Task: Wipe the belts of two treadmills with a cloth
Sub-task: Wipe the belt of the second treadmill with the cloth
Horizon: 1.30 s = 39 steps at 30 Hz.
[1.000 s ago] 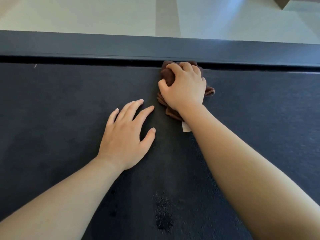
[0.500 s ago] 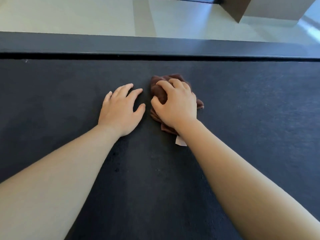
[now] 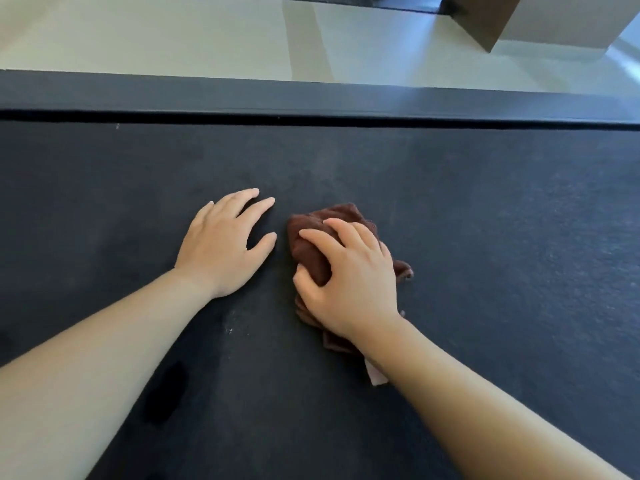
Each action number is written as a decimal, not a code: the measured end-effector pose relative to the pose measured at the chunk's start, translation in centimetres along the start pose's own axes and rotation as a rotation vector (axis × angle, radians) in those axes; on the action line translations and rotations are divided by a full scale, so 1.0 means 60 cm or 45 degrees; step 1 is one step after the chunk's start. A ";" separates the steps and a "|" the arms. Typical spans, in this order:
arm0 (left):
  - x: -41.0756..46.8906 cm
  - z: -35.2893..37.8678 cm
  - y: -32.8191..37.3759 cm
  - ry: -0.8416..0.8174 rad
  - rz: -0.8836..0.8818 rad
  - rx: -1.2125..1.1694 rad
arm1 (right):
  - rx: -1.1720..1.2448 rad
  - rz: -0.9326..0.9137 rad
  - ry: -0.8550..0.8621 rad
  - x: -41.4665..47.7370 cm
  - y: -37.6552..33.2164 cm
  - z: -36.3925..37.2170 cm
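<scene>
Head view is filled mostly by a dark treadmill belt (image 3: 485, 237), bordered at the far edge by a black side rail (image 3: 311, 95), beyond which a pale floor (image 3: 173, 32) is seen. Two bare forearms are stretched across the belt. The left hand (image 3: 225, 244) is laid flat on the belt, fingers spread and empty, just beside the cloth but not touching it. The right hand (image 3: 349, 275) is pressed down on a bunched brown cloth (image 3: 308, 244), its fingers curled over the folds and gripping them. The cloth is spread out from under the palm on all sides, on the middle of the belt. A small pale tag (image 3: 375, 375), possibly a label, is seen by the right wrist.
</scene>
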<state>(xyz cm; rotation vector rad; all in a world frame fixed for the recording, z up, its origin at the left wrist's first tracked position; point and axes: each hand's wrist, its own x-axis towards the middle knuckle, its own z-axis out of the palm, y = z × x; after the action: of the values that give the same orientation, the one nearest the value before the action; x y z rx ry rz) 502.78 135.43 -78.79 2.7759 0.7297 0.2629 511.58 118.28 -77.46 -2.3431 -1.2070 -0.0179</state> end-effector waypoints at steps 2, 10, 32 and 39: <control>0.003 0.005 -0.001 0.026 -0.012 0.008 | -0.024 0.021 0.008 0.054 -0.001 0.018; 0.008 0.014 -0.007 0.019 -0.057 0.018 | -0.072 0.087 0.029 0.268 0.023 0.070; -0.125 0.021 0.092 0.013 -0.194 0.045 | 0.000 -0.244 -0.189 -0.248 0.049 -0.094; -0.211 0.022 0.171 -0.098 -0.237 0.035 | 0.043 -0.286 -0.103 -0.306 0.114 -0.132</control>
<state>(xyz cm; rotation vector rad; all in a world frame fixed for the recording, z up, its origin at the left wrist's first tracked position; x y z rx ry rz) 496.92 120.17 -78.39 2.7025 0.9702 0.1094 507.36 97.60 -77.69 -2.1871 -1.4932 0.0211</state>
